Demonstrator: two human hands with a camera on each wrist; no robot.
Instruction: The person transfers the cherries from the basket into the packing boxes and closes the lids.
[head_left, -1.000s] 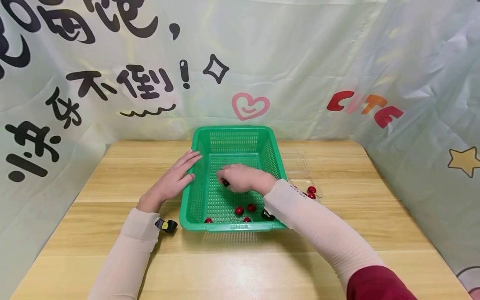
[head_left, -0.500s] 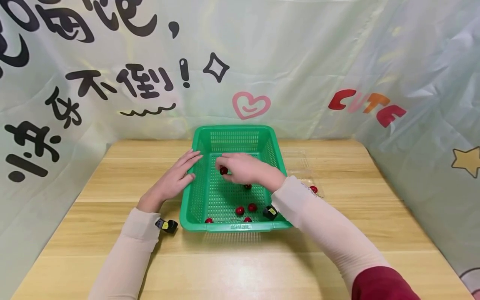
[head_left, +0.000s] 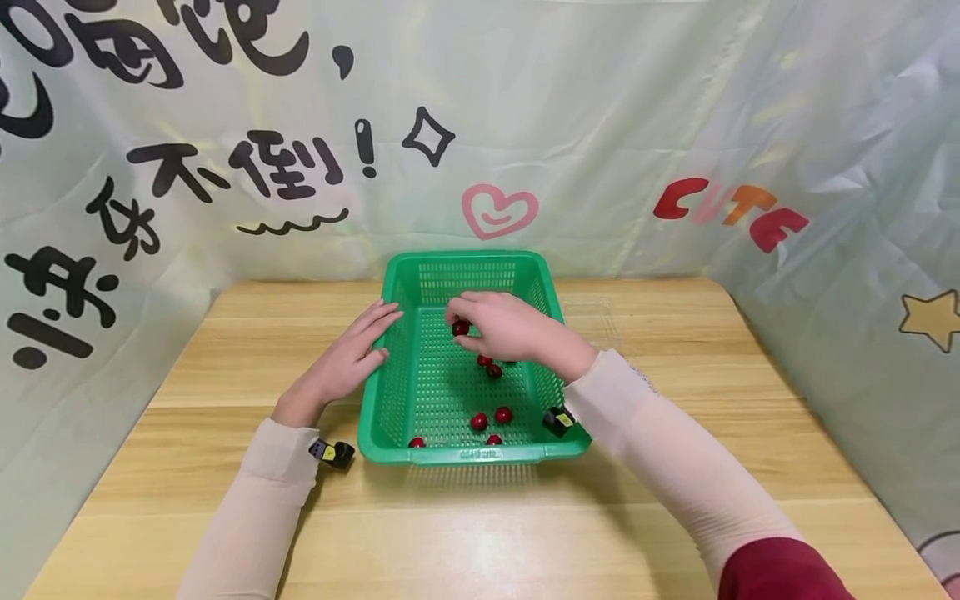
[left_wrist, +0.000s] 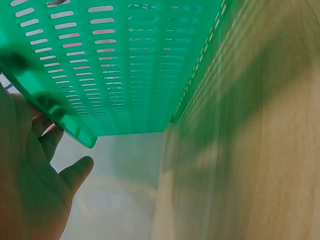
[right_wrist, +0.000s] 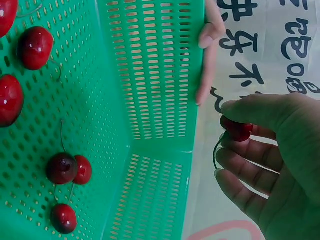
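Above the floor of a green plastic basket (head_left: 474, 454), my right hand (head_left: 504, 325) pinches a dark red cherry (head_left: 461, 328). In the right wrist view this cherry (right_wrist: 237, 129) sits between thumb and fingertips, its thin green stem hanging free. My left hand (head_left: 341, 358) rests on the basket's left rim with fingers extended; the left wrist view shows its thumb (left_wrist: 77, 172) apart from the green wall. Below the right hand a few cherries (head_left: 494, 372) lie on the basket floor. Several more, including one cherry (head_left: 478, 422), lie near the front wall.
A clear plastic container (head_left: 591, 321) stands right of the basket, partly hidden by the right forearm. The wooden table (head_left: 247, 358) ends at a printed cloth backdrop (head_left: 600, 150) behind and at both sides. Each wrist wears a small black camera (head_left: 333, 453).
My right hand has risen and shifted slightly right, still holding a cherry. Cherries now show on the floor beneath it. The forearm now covers the cherries right of the basket. My left hand stays put.
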